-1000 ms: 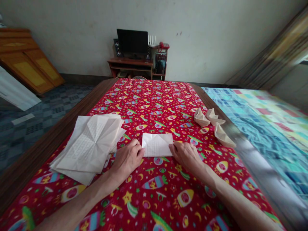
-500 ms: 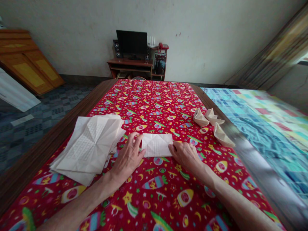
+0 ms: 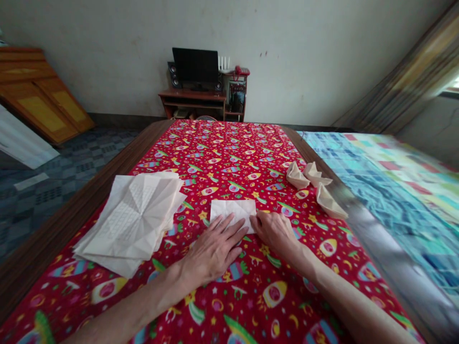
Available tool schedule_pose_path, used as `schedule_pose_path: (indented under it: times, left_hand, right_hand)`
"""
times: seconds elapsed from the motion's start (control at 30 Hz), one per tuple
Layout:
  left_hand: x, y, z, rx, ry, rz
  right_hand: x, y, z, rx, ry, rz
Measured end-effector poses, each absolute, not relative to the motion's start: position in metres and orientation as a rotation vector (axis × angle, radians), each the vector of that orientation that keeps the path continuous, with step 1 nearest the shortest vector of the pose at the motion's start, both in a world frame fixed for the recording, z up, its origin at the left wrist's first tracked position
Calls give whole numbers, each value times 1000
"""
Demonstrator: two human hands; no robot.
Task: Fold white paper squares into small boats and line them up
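Left hand (image 3: 212, 248) and right hand (image 3: 277, 231) touch folded white paper (image 3: 245, 209).

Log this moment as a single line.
left hand: fingers spread over folded sheet | right hand: curled at sheet's right edge | paper stack: left, on red tablecloth | boat-like paper shapes: three, at right

White paper (image 3: 234, 207), red cloth (image 3: 233, 165) with multicoloured rockets and stars, cream paper boats (image 3: 328, 202)
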State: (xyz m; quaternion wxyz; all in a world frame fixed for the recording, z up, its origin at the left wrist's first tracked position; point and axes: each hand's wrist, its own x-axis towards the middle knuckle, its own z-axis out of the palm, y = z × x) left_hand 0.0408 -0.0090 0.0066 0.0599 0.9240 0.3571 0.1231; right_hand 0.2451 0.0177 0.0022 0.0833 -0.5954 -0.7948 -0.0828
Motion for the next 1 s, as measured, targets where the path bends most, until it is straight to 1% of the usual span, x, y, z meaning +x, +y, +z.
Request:
schedule_pose_path:
  times: [0.2, 0.27, 0.37, 0.43, 0.5, 0.63, 0.77, 1.0]
  left_hand:
    - [40, -9, 7, 2795, 1074, 368]
    - [40, -9, 7, 2788, 1078, 363]
    - [40, -10, 6, 2782, 1080, 367]
    - [40, -11, 6, 2785, 1072, 388]
    - [40, -11, 7, 2783, 1069, 410]
    - [41, -10, 7, 2789, 1083, 383]
    - [35, -10, 3, 2862, 1070, 324]
    - [8, -19, -2, 2917, 1193, 335]
  right_hand:
    - [247, 16, 6, -1748, -2311, -225]
    - [247, 12, 11, -1673, -2263, -251]
    - [246, 0, 17, -1390, -2325, -296]
    - [244, -11, 15, -1164, -2433, -242]
    - [242, -20, 8, -1046, -2512, -196]
    - [248, -28, -7, -1081, -2642, -110]
    - [262, -27, -10, -1092, -2746, -17]
    - [275, -31, -7, -1125, -2696, 23]
